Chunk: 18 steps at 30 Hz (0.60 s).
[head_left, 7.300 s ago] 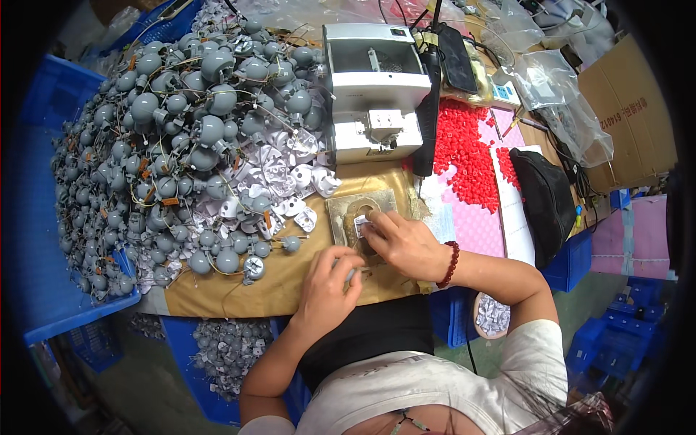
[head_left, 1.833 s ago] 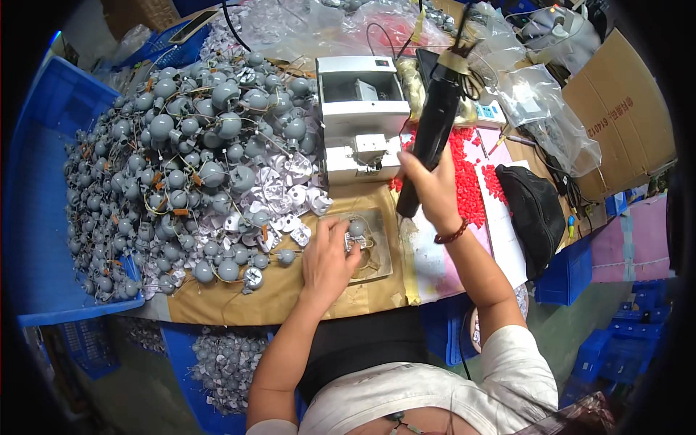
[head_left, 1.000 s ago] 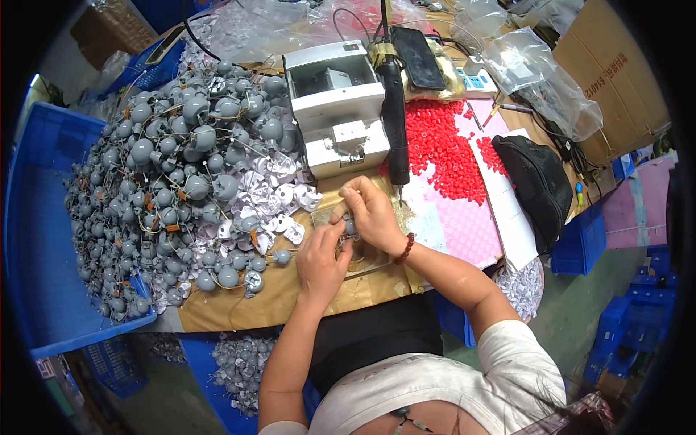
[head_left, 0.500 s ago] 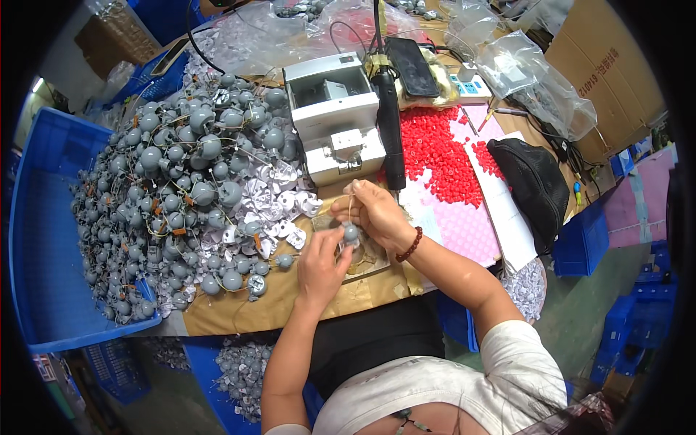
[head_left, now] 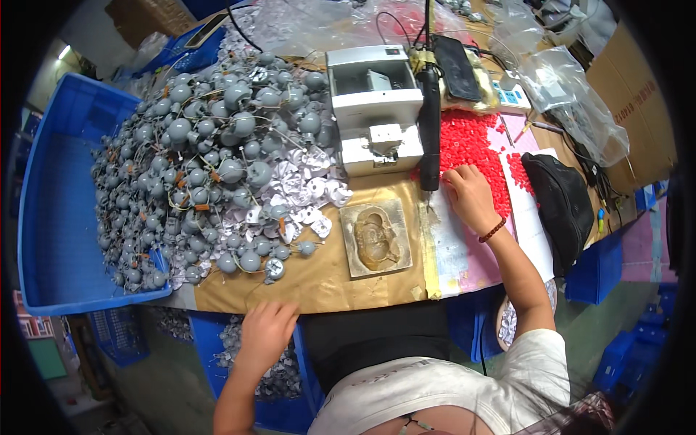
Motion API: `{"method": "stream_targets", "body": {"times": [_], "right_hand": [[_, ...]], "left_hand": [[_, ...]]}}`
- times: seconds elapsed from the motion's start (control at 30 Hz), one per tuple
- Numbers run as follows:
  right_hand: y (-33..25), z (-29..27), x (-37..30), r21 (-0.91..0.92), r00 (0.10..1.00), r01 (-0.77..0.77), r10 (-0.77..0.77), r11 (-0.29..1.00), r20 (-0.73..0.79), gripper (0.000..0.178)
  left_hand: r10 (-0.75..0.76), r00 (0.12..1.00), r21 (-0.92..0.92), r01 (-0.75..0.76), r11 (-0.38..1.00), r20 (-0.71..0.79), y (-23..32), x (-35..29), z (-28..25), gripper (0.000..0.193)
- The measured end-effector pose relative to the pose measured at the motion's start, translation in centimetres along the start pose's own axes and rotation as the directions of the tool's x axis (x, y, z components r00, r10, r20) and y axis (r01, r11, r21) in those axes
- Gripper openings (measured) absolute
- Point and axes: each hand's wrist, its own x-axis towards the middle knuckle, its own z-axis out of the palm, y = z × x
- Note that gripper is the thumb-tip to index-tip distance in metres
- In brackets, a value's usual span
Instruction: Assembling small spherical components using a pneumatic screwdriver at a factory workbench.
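Observation:
My right hand (head_left: pixel 473 199) is at the near-left edge of a heap of small red plastic pieces (head_left: pixel 471 138). Its fingers are bent together at the tips, and what is between them, if anything, is too small to make out. At the table's front edge, left of the middle, my left hand (head_left: pixel 267 333) hangs palm down with loosely bent fingers and no part visible in it. A square metal fixture (head_left: pixel 377 238) with a rounded hollow lies between the two hands, nothing in its hollow. A black electric screwdriver (head_left: pixel 430 130) hangs upright just left of my right hand.
A large heap of grey ball-shaped parts with wires (head_left: pixel 217 167) covers the left, beside white plastic parts (head_left: pixel 297 188) and a blue bin (head_left: pixel 65 217). A white machine (head_left: pixel 377 109) stands behind the fixture. At right lie a black pouch (head_left: pixel 558 203) and a phone (head_left: pixel 457 69).
Both hands have left the fixture, where they held a grey ball part with a wire. My left hand moved down-left to the table edge, my right hand to the red pieces. The view shifted.

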Motion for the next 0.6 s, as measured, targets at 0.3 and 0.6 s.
{"method": "stream_targets", "body": {"times": [0.3, 0.6], "right_hand": [[0.1, 0.3, 0.4, 0.137, 1.000, 0.012, -0.009, 0.990, -0.026, 0.023], [-3.6, -2.7, 0.6, 0.817, 0.962, -0.262, 0.211, 0.513, 0.176, 0.009]], "left_hand": [[0.149, 0.979, 0.428, -0.077, 0.900, -0.137, 0.3, 14.4, 5.0, 0.031], [0.173, 0.949, -0.176, -0.223, 0.959, -0.263, 4.1, 15.4, 3.4, 0.034]]}}
